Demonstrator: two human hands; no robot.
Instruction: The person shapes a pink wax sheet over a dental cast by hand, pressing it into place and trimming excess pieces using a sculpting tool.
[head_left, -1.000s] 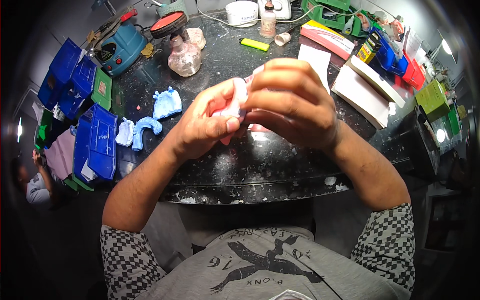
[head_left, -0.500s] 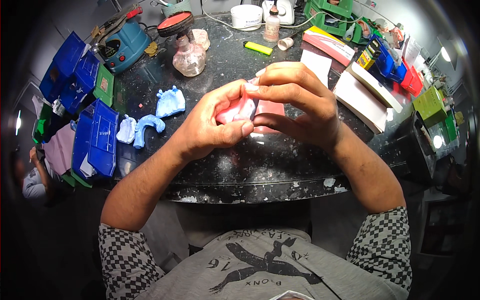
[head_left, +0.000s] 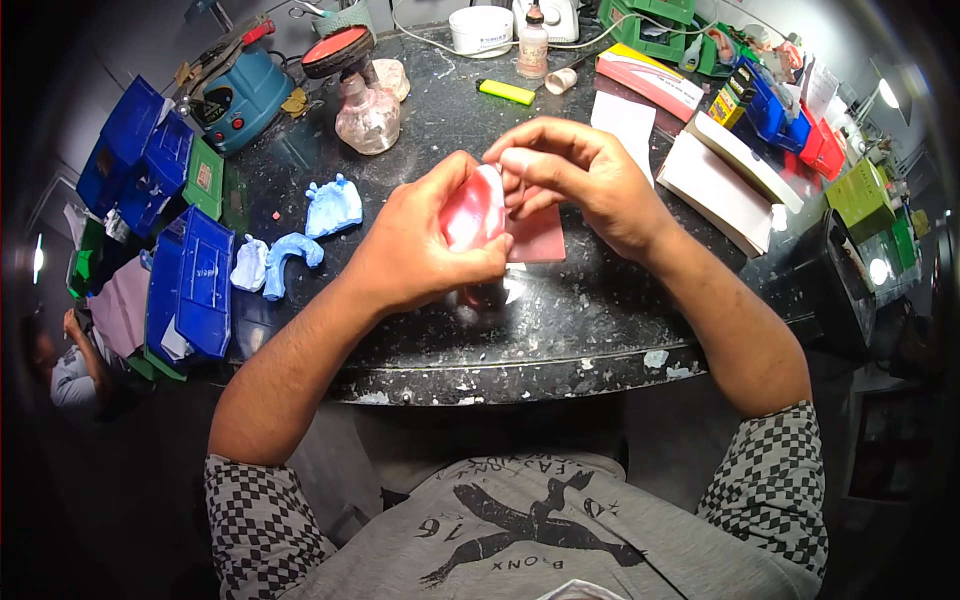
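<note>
My left hand [head_left: 405,235] is wrapped round a dental model covered in glossy pink wax [head_left: 474,212], its smooth face turned up and its pale rim toward the right. My right hand [head_left: 600,185] is at that rim, thumb and fingers curled together in a pinch; whether they hold a bit of wax cannot be made out. Beneath the hands, a flat pink wax sheet [head_left: 541,238] lies on the black table [head_left: 440,350]. Left of my left hand lie a blue dental cast [head_left: 334,207], a blue horseshoe-shaped piece [head_left: 290,258] and a pale blue piece [head_left: 250,263].
A glass spirit burner [head_left: 367,120] stands at the back, near a yellow-green lighter [head_left: 505,92] and a small bottle [head_left: 533,48]. Blue boxes [head_left: 190,285] and a teal machine [head_left: 240,98] line the left. An open white box [head_left: 722,190] lies right. Another person [head_left: 82,365] is far left.
The wax-covered model has been tilted so that its glossy pink face shows. My right hand's fingers have drawn from around it into a pinch at its edge. The view has shifted slightly.
</note>
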